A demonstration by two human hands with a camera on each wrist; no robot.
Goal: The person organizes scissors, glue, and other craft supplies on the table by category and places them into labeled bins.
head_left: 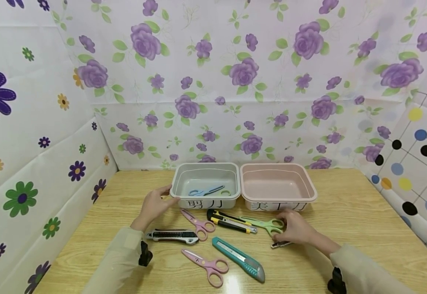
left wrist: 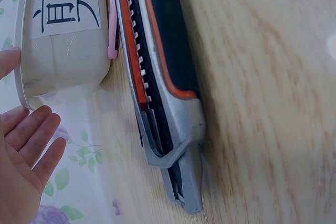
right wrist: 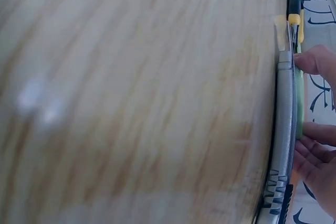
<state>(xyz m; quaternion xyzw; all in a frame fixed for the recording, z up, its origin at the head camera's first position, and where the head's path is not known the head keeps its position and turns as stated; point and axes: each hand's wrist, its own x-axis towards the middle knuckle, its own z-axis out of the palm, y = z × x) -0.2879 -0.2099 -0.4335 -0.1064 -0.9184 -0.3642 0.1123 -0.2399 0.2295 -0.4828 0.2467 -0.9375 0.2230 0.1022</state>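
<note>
Scissors in green [head_left: 262,223] lie on the table [head_left: 331,200] before the pink bin [head_left: 277,179], blades pointing left, their handles clamped between the thumb and fingers of the right hand [head_left: 296,228]. Partly under that hand is a silver cutter [right wrist: 284,114]. Yellow-and-black cutters [head_left: 231,223] lie by the green blades. Nearer the front are a teal cutter [head_left: 239,259] and pink scissors [head_left: 207,264]; a second pink pair [head_left: 197,223] and a grey-and-black cutter [head_left: 173,235] lie farther left. The left hand [head_left: 156,206], thumb and fingers apart, touches the corner of the grey bin [head_left: 198,177], which contains blue scissors [head_left: 206,191]
</note>
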